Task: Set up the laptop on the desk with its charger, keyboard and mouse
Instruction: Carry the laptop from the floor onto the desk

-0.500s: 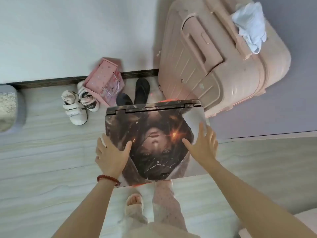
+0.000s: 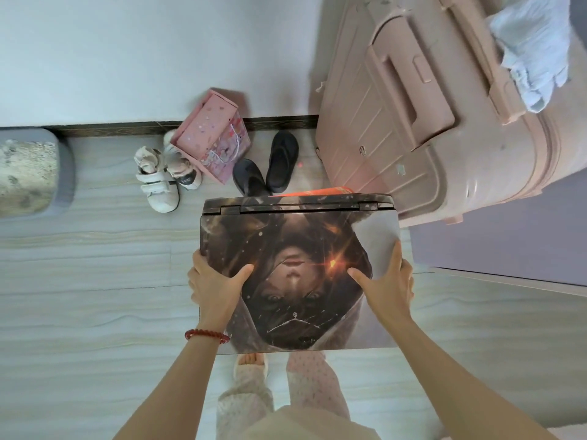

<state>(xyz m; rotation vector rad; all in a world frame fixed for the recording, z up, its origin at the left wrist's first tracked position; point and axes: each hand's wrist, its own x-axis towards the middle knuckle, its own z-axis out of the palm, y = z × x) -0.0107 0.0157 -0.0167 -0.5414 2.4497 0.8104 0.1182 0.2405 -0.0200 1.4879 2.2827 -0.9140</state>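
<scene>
Laptop [image 2: 298,274], shut, near suitcase [image 2: 428,106]: stiff, prob heavy, slick lid. Left hand [image 2: 216,287] & right hand [image 2: 386,284] grip its side edges, thumbs on top.

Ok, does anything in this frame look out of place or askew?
Mostly untidy floor clutter: the pink gift bag sits tilted on the white shoes, and a pale cloth is draped over the pink suitcase. The closed laptop, held in both hands, looks undamaged.
</scene>
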